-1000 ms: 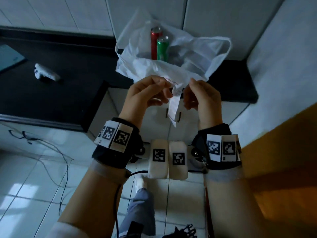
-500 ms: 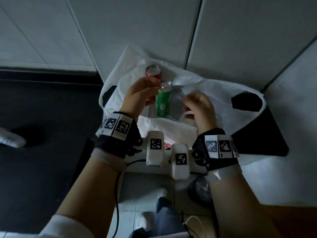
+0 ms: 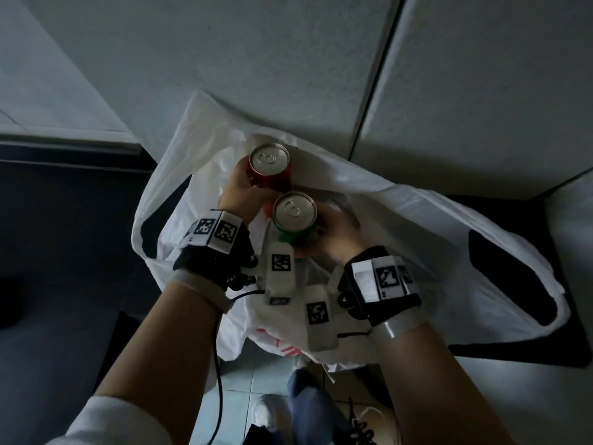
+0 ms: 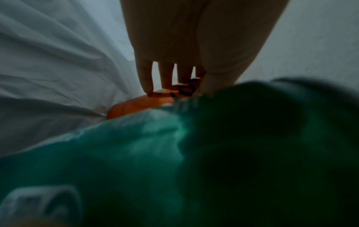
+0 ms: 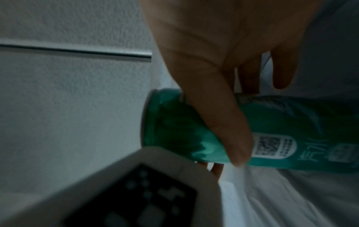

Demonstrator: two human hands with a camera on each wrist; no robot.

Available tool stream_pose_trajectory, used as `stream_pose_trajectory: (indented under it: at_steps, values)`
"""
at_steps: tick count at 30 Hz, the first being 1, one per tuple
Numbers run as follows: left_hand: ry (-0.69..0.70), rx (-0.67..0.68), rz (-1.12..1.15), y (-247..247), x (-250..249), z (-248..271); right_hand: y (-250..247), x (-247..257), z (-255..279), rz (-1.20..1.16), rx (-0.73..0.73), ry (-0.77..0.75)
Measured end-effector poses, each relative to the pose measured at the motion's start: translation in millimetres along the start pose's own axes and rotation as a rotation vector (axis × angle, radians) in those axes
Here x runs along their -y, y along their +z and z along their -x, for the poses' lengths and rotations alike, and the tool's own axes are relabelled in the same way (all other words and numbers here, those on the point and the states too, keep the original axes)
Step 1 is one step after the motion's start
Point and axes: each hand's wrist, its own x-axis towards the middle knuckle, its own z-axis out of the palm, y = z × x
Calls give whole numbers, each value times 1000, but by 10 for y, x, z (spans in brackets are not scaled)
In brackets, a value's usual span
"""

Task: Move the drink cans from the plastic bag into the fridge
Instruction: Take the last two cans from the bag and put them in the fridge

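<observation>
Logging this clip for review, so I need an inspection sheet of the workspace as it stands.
Surface: dark countertop under the bag.
Job's things: red drink can and green drink can, upright in the white plastic bag; fridge not identifiable.
Clutter: nothing seen.
Grippers: left hand grips the red can; right hand grips the green can.
Cables: black wire from the left wristband.
Surroundings: grey cabinet panels, tiled floor.
</observation>
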Motion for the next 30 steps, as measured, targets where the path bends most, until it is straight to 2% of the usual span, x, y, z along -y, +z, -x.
stream_pose_trajectory:
  at_steps: [4,10,13,18,20,23,27,30]
  values:
    - [121,10,-79,31,20,-16,-9,9,-6,19,48,-20]
    - [206,30,29,-41,113,218,-156,10,222,-203,-94,58]
    - [285,107,70,-92,0,429,-226,75,497,-263,-158,23]
    - [487,289,133,-158,-320,980,-165,324,1216,-287,-356,-124]
    - [534,375,158,-172,-417,1282,-71,388,1613,-276,-454,-168]
    - [577,538,217,-109,-473,1778,103,405,2323,-309,-679,-215]
    - [564,765,281,119,-437,2499,277,375,3307,-277,-974,-237]
    - [538,1004,266,395,-347,3065,390,284,4038,-249,-1196,-241]
